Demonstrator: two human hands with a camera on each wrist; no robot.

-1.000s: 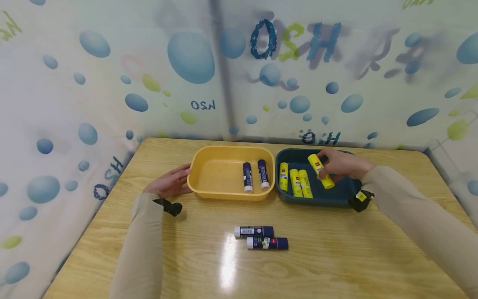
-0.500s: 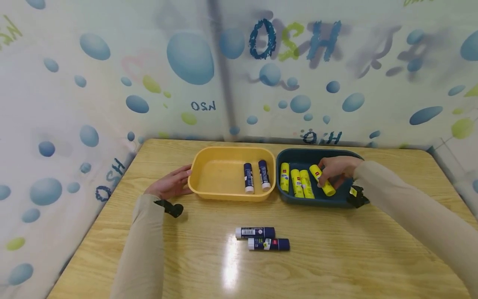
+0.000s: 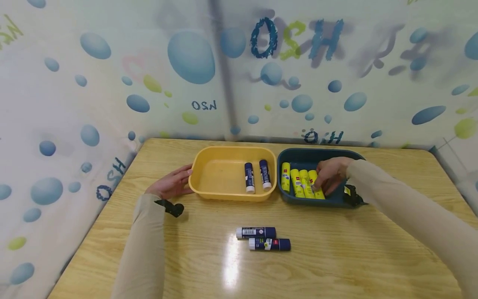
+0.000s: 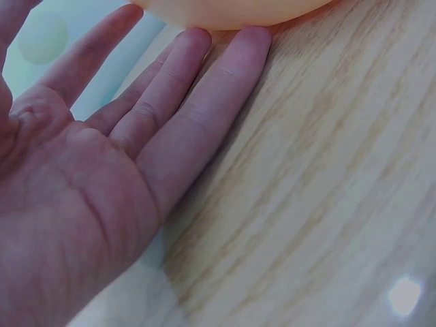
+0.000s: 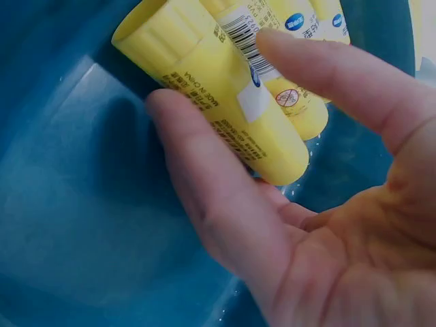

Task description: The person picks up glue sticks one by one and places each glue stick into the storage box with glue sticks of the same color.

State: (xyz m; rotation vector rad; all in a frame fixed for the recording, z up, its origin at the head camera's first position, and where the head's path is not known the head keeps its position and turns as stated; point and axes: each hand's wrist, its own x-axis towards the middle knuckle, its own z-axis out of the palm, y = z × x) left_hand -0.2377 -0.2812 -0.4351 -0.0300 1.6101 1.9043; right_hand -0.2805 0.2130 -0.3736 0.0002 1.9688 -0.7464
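Observation:
My right hand [image 3: 331, 174] is inside the dark blue tray [image 3: 321, 202]. In the right wrist view its fairly straight fingers [image 5: 204, 163] lie along the side of a yellow glue stick [image 5: 225, 95], with the thumb apart above it. That glue stick lies in a row beside several other yellow glue sticks [image 3: 297, 182]. With its fingers extended, my left hand [image 3: 171, 183] touches the left end of the yellow tray [image 3: 224, 196]. Two navy glue sticks with white caps, one nearer the left [image 3: 249, 177] and one nearer the right [image 3: 265, 174], lie in the yellow tray.
Two more navy glue sticks, an upper one [image 3: 256, 232] and a lower one [image 3: 269, 244], lie sideways on the wooden table [image 3: 201, 257] in front of the trays. The trays stand side by side near the table's back edge. A patterned curtain [image 3: 239, 91] hangs behind.
My right hand has lowered the yellow glue stick into the dark blue tray, beside the others, and its grip has loosened. The left hand has stayed at the yellow tray.

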